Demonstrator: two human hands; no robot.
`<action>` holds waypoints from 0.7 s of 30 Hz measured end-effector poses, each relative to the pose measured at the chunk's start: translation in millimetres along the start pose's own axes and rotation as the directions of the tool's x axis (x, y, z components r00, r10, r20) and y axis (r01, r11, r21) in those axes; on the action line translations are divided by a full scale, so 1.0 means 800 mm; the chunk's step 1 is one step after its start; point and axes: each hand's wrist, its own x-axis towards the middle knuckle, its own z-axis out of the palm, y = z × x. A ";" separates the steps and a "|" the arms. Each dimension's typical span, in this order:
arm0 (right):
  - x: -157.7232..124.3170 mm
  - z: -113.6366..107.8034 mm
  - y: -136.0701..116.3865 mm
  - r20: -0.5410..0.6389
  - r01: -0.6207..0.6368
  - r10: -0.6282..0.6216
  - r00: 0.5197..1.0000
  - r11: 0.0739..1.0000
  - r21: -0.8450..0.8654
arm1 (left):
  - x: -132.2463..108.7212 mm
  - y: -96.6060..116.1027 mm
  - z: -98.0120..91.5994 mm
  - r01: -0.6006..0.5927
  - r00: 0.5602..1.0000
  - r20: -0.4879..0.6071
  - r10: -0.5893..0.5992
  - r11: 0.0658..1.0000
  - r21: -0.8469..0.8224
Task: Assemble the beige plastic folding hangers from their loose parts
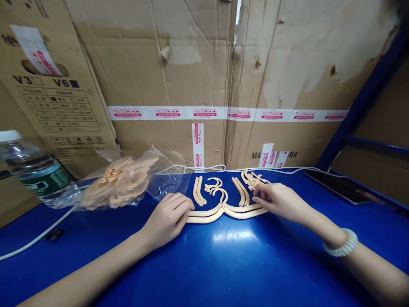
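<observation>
On the blue tabletop, pale wood-coloured curved strips (206, 218) lie in mirrored double rows, meeting at a middle joint. My left hand (172, 215) is closed over the left ends of these strips, hiding them. At the right ends is my right hand (275, 198), its thumb and fingers drawn together; whether anything is between them is hidden. Small curled pieces (220, 189) stand above the joint. Short bars (198, 190) lie to their left, and more short bars (240, 192) to their right. A pile of small curved pieces (252, 179) sits just beyond my right fingers.
A clear plastic bag (128, 181) of similar pale pieces lies at left, beside a water bottle (41, 170). A dark phone or tablet (338, 186) rests at right. A white cable (287, 170) runs along the back, before cardboard boxes (179, 81). A blue post (361, 94) rises at right.
</observation>
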 end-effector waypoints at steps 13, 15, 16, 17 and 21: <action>-0.001 0.003 0.000 0.004 -0.007 0.007 1.000 1.000 -0.015 | 0.000 0.000 0.000 -0.010 1.000 -0.013 0.010 1.000 0.004; -0.001 0.003 -0.002 0.012 -0.016 0.016 1.000 1.000 -0.020 | -0.001 -0.001 0.000 -0.008 1.000 -0.008 0.008 1.000 -0.001; -0.001 0.003 -0.002 0.016 -0.017 0.018 1.000 1.000 -0.021 | -0.001 -0.001 0.001 -0.007 1.000 -0.005 0.007 1.000 -0.002; -0.001 0.003 -0.002 0.019 -0.018 0.019 1.000 1.000 -0.021 | -0.001 -0.001 0.001 -0.007 1.000 -0.002 0.007 1.000 -0.002; 0.000 0.003 0.000 0.011 -0.012 0.013 1.000 1.000 -0.008 | -0.001 -0.003 0.000 -0.008 1.000 0.001 0.008 1.000 0.005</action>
